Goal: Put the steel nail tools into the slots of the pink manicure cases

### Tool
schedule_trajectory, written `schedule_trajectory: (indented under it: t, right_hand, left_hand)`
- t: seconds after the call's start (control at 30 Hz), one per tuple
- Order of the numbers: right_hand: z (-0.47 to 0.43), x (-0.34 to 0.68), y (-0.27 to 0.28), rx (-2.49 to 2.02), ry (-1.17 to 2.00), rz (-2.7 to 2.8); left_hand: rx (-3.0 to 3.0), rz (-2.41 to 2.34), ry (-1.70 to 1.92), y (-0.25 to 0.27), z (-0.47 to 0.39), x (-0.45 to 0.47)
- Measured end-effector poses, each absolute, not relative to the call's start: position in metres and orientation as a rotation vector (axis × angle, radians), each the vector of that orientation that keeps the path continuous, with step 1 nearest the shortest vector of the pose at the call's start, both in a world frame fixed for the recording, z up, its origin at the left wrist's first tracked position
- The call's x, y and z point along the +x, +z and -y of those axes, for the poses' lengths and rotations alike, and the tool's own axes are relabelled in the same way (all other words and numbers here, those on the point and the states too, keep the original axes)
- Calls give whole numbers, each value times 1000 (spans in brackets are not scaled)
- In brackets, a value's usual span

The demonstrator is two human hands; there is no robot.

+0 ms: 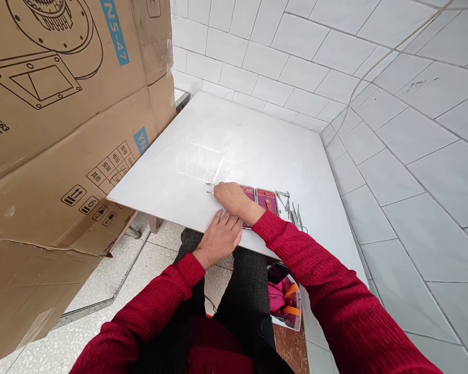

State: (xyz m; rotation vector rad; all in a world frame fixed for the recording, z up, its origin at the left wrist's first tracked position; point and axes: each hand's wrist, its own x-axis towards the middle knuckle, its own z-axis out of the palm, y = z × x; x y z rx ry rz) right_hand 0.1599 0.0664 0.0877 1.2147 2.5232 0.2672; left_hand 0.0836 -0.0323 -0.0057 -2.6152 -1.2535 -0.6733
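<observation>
My right hand (234,200) is closed, thumb and fingers together, at the left side of an open red case (265,199) on the white table. Out of its fingers points the tip of a slim metal tool (209,184); the rest is hidden by the hand. A second thin metal tip (209,192) shows just below it. My left hand (221,238) lies at the table's near edge, fingers stretched out, beside the case's lower left part. Right of the case lie several small metal tools (295,214), some with scissor-like handles.
The white table (253,140) reaches back to the tiled wall (257,62). A large cardboard box (74,130) stands along its left side. Below the near edge, a bag (284,298) with pink and orange contents sits right of my legs. A cable (374,67) hangs on the wall.
</observation>
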Motion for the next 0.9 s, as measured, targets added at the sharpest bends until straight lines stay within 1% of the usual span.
schedule_trajectory:
  t: [0.1, 0.2, 0.27, 0.3, 0.33, 0.4, 0.5, 0.53, 0.6, 0.7, 0.9]
  right_hand:
    - [-69, 160, 87, 1200, 223, -2551]
    - [-76, 168, 85, 1332, 128, -2601]
    - [-81, 179, 83, 1515, -20, -2677]
    - [-84, 186, 81, 1617, -148, -2728]
    - [-86, 195, 79, 1712, -332, -2777]
    - [-89, 213, 73, 1900, -839, -2809]
    - [-91, 238, 62, 2105, -1633, -2597]
    - [-91, 246, 58, 2135, -1817, -2530]
    - [-90, 259, 51, 2147, -2057, -2499]
    - [-88, 273, 44, 2129, -2197, -2582]
    - [-88, 284, 36, 2181, -2156, -2600]
  left_hand:
    - [-2598, 1256, -671, -7, 33, 83]
    - [-2572, 1252, -662, -9, 33, 83]
    - [-2566, 1246, -646, -9, 33, 83]
    - [-2566, 1245, -637, -8, 33, 83]
    - [-2569, 1245, -630, -8, 33, 83]
    - [-2579, 1247, -620, -6, 33, 83]
    - [-2587, 1252, -625, -4, 31, 83]
    - [-2589, 1252, -627, -4, 31, 83]
    - [-2593, 1249, -632, -3, 30, 83]
    - [-2601, 1240, -637, -3, 29, 84]
    - [-2595, 1229, -659, -2, 28, 85]
